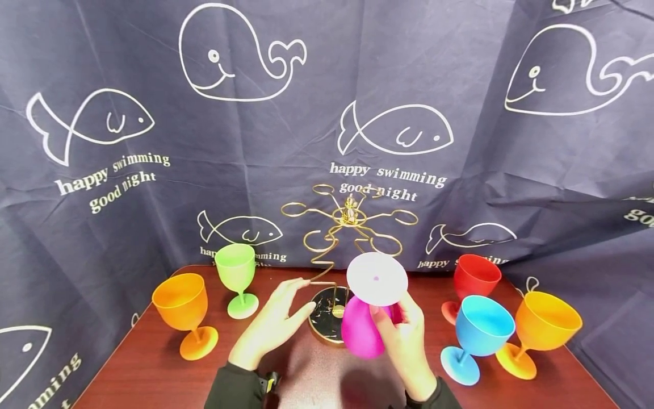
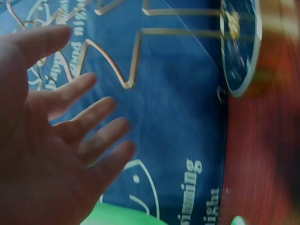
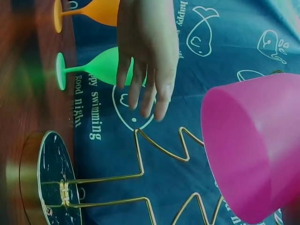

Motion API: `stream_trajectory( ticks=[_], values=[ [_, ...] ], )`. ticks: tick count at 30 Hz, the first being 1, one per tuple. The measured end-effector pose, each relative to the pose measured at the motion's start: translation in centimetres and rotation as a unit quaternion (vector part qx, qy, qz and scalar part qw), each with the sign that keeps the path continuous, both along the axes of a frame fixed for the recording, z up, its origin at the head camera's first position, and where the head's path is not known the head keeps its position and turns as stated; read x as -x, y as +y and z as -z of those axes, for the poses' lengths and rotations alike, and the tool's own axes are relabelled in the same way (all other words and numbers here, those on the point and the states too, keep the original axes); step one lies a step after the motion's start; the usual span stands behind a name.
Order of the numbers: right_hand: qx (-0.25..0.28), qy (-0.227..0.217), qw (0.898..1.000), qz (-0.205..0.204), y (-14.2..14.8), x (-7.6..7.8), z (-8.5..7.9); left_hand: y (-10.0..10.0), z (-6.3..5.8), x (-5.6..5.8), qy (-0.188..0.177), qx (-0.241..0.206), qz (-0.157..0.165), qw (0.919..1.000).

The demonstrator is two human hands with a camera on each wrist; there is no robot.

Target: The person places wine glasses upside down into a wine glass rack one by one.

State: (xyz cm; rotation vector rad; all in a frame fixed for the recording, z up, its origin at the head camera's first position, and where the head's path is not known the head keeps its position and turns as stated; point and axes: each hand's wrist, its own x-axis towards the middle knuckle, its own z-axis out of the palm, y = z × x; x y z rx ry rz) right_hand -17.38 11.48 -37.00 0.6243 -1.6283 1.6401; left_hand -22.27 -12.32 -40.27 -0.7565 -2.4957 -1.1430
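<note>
My right hand (image 1: 409,346) grips a magenta goblet (image 1: 361,332) near its stem. The goblet is upside down, its pale round foot on top and its bowl pointing down; the right wrist view looks toward the open rim of the bowl (image 3: 236,154). Behind it stands a gold wire glass rack (image 1: 349,217) with several loops around a gold centre and a round dark marbled base (image 1: 327,329). To the left of the rack, my left hand (image 1: 268,326) has its fingers extended, holding nothing; its fingertips are near the bent wire, and contact is unclear.
At left on the reddish wooden table (image 1: 138,363) stand an orange goblet (image 1: 181,302) and a green goblet (image 1: 236,268). A red goblet (image 1: 476,276), a blue goblet (image 1: 482,328) and a yellow-orange goblet (image 1: 546,322) stand at right. Dark printed cloth (image 1: 286,142) hangs behind.
</note>
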Motion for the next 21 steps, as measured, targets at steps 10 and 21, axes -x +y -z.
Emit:
stream_trajectory(
  ticks=[10, 21],
  values=[
    [-0.006, 0.006, 1.0, 0.028, 0.5, -0.1, -0.3, -1.2, 1.4, 1.2, 0.152, 0.113, -0.147, 0.9708],
    [-0.02, 0.017, 0.993, 0.117, 2.2, 0.0, -1.0, -1.4, 4.2, 2.1, 0.152, 0.174, -0.181, 0.9561]
  ],
)
